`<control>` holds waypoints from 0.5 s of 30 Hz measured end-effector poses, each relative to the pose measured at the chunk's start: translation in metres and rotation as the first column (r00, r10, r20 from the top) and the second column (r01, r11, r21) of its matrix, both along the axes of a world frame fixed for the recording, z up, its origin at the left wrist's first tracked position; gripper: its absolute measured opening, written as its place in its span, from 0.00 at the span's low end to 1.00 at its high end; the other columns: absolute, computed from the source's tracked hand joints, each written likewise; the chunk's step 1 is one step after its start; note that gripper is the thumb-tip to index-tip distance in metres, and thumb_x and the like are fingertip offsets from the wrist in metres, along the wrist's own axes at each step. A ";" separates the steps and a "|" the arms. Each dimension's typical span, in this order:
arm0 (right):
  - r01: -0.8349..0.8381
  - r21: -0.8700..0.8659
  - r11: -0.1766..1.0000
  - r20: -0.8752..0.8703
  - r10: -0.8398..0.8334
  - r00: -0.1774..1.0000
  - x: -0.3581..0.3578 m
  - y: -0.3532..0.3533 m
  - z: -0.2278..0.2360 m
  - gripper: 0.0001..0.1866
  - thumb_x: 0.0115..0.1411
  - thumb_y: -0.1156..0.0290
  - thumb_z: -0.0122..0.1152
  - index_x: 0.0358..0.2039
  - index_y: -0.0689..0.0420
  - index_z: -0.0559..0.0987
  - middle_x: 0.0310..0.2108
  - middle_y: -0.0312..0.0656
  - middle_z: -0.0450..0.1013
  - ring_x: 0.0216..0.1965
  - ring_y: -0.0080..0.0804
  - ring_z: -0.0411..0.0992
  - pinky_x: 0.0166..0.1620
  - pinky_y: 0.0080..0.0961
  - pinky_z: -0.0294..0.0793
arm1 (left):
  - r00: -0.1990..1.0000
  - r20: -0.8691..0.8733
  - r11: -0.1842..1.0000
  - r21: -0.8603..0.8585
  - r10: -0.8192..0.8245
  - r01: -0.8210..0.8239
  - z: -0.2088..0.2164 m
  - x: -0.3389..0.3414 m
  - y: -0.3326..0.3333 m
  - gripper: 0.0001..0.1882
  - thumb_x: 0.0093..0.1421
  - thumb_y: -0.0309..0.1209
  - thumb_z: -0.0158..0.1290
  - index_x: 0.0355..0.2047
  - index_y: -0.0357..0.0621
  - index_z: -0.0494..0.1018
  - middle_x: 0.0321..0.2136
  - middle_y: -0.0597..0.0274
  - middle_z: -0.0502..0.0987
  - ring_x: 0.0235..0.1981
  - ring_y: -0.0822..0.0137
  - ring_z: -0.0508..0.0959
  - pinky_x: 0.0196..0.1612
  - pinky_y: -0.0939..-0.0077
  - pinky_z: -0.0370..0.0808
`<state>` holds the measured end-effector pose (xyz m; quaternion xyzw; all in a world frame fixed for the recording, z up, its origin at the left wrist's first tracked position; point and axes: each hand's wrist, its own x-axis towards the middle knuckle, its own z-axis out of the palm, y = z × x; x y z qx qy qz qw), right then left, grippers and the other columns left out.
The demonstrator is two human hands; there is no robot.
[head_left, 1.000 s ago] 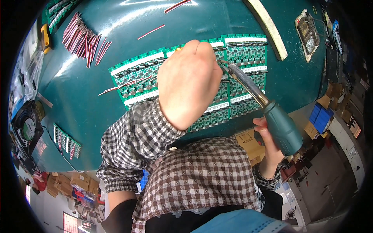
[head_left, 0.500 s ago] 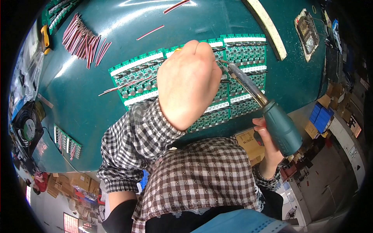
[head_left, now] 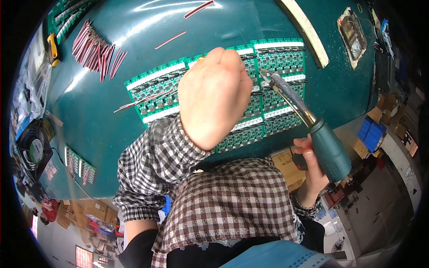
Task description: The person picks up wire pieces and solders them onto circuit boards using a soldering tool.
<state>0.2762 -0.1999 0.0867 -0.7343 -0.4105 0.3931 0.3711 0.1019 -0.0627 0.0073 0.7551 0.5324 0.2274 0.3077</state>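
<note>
Over a panel of green circuit boards (head_left: 283, 94), my left hand (head_left: 215, 97) is closed with its back upward. Its fingertips are hidden, so what they pinch cannot be made out. A few red, black and white wires (head_left: 142, 101) lie across the boards to the left of that hand; their right ends come close to it. My right hand (head_left: 314, 171) grips a soldering iron (head_left: 330, 149) by its dark green handle. The iron's metal tip and a thin guide tube point at the boards, just right of my left fingers.
At the upper left lies a bundle of cut wires (head_left: 93, 47). Two loose wires (head_left: 170, 39) rest beyond the boards. A pale curved strip (head_left: 306, 33) and a dirty soldering tray (head_left: 352, 38) are at the far right. A black fan (head_left: 35, 149) and a small board (head_left: 79, 165) sit left.
The soldering iron has shifted slightly to the right, its tip drawing away from my left fingers. My left hand has barely moved.
</note>
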 end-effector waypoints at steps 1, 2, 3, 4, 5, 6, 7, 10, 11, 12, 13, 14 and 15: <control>0.002 0.001 1.000 -0.003 -0.002 1.000 0.001 -0.001 -0.001 0.16 0.52 0.77 0.57 0.42 0.70 0.71 0.30 0.49 0.73 0.31 0.39 0.74 0.31 0.26 0.77 | 1.000 -0.001 1.000 -0.005 0.002 -0.002 0.000 0.000 0.000 0.06 0.45 0.24 0.54 0.23 0.42 0.68 0.19 0.61 0.68 0.20 0.62 0.71 0.23 0.71 0.67; 0.004 -0.002 1.000 -0.015 -0.004 1.000 0.002 -0.002 -0.002 0.17 0.52 0.75 0.57 0.42 0.70 0.70 0.30 0.49 0.73 0.31 0.39 0.75 0.31 0.26 0.77 | 1.000 -0.004 1.000 -0.004 0.000 0.000 0.001 0.000 0.000 0.06 0.45 0.24 0.54 0.23 0.42 0.68 0.19 0.61 0.68 0.20 0.62 0.71 0.23 0.71 0.67; 0.006 -0.005 1.000 -0.027 -0.006 1.000 0.003 -0.003 -0.003 0.17 0.53 0.74 0.57 0.42 0.70 0.70 0.30 0.49 0.73 0.31 0.39 0.75 0.30 0.26 0.77 | 1.000 -0.005 1.000 -0.013 0.001 -0.001 0.003 0.000 0.001 0.06 0.45 0.24 0.54 0.23 0.42 0.68 0.19 0.62 0.68 0.20 0.63 0.71 0.23 0.72 0.67; 0.009 -0.004 1.000 -0.029 -0.009 1.000 0.002 -0.004 -0.004 0.17 0.53 0.74 0.57 0.42 0.70 0.70 0.30 0.49 0.73 0.31 0.39 0.75 0.30 0.26 0.77 | 1.000 -0.006 1.000 -0.022 0.001 -0.001 0.004 0.000 0.001 0.06 0.45 0.24 0.54 0.23 0.43 0.68 0.19 0.62 0.67 0.20 0.63 0.70 0.23 0.72 0.67; 0.025 0.002 1.000 -0.046 -0.025 0.999 0.002 -0.004 -0.004 0.17 0.53 0.74 0.57 0.42 0.70 0.70 0.29 0.49 0.73 0.31 0.40 0.75 0.31 0.26 0.77 | 1.000 -0.008 1.000 -0.022 -0.002 0.002 0.004 0.000 0.001 0.06 0.45 0.24 0.54 0.23 0.43 0.68 0.19 0.62 0.67 0.20 0.63 0.70 0.23 0.72 0.67; 0.041 0.008 0.999 -0.064 -0.040 0.997 0.002 -0.005 -0.005 0.18 0.53 0.73 0.57 0.42 0.70 0.70 0.29 0.49 0.73 0.31 0.40 0.75 0.31 0.26 0.77 | 1.000 -0.005 1.000 -0.025 -0.003 0.003 0.004 0.000 0.001 0.06 0.45 0.25 0.54 0.23 0.43 0.68 0.19 0.62 0.67 0.19 0.63 0.70 0.23 0.72 0.66; 0.044 0.008 0.999 -0.067 -0.044 0.997 0.001 -0.005 -0.006 0.18 0.53 0.73 0.57 0.42 0.70 0.70 0.29 0.49 0.73 0.31 0.40 0.75 0.31 0.26 0.77 | 1.000 -0.002 1.000 -0.028 -0.003 0.003 0.004 0.000 0.001 0.06 0.45 0.25 0.54 0.23 0.43 0.68 0.18 0.63 0.67 0.19 0.63 0.69 0.23 0.72 0.66; 0.067 -0.002 0.998 -0.103 -0.067 0.992 0.001 -0.006 -0.008 0.17 0.53 0.73 0.57 0.41 0.70 0.71 0.29 0.48 0.73 0.31 0.40 0.75 0.30 0.26 0.76 | 1.000 0.006 0.999 -0.034 0.010 -0.010 0.005 0.001 0.001 0.06 0.45 0.25 0.54 0.23 0.43 0.68 0.18 0.63 0.66 0.19 0.64 0.68 0.22 0.72 0.65; 0.078 -0.011 0.997 -0.116 -0.079 0.990 0.002 -0.007 -0.008 0.17 0.53 0.73 0.56 0.41 0.70 0.71 0.29 0.48 0.73 0.31 0.41 0.75 0.30 0.26 0.76 | 1.000 0.002 0.999 -0.032 0.007 -0.007 0.006 0.001 0.001 0.06 0.45 0.25 0.54 0.23 0.43 0.68 0.18 0.63 0.66 0.19 0.64 0.68 0.22 0.72 0.65; 0.088 -0.019 0.996 -0.131 -0.090 0.987 0.002 -0.007 -0.009 0.17 0.53 0.73 0.56 0.41 0.70 0.71 0.29 0.48 0.72 0.31 0.41 0.75 0.30 0.27 0.76 | 1.000 -0.002 0.999 -0.045 0.005 -0.006 0.007 0.000 0.001 0.06 0.45 0.25 0.55 0.22 0.43 0.68 0.18 0.63 0.66 0.19 0.64 0.68 0.22 0.72 0.65; 0.091 -0.018 0.996 -0.135 -0.092 0.987 0.003 -0.008 -0.010 0.17 0.53 0.73 0.56 0.41 0.70 0.71 0.29 0.48 0.72 0.31 0.41 0.75 0.30 0.27 0.76 | 1.000 -0.005 0.998 -0.058 0.004 -0.004 0.008 0.000 0.002 0.06 0.45 0.25 0.55 0.22 0.43 0.68 0.18 0.63 0.66 0.19 0.64 0.68 0.22 0.72 0.65; 0.095 -0.013 0.995 -0.158 -0.096 0.983 0.003 -0.009 -0.011 0.17 0.53 0.72 0.57 0.41 0.70 0.70 0.29 0.47 0.72 0.31 0.41 0.75 0.30 0.27 0.76 | 1.000 -0.010 0.998 -0.055 0.002 -0.002 0.008 0.000 0.002 0.06 0.45 0.25 0.55 0.22 0.43 0.68 0.18 0.63 0.66 0.19 0.64 0.68 0.22 0.72 0.65; 0.099 -0.009 0.995 -0.181 -0.099 0.978 0.004 -0.010 -0.012 0.17 0.53 0.71 0.57 0.41 0.70 0.70 0.30 0.47 0.72 0.31 0.41 0.75 0.30 0.27 0.76 | 1.000 -0.016 0.998 -0.057 -0.005 0.004 0.009 -0.001 0.002 0.06 0.45 0.25 0.55 0.22 0.43 0.68 0.18 0.63 0.65 0.19 0.64 0.68 0.22 0.72 0.65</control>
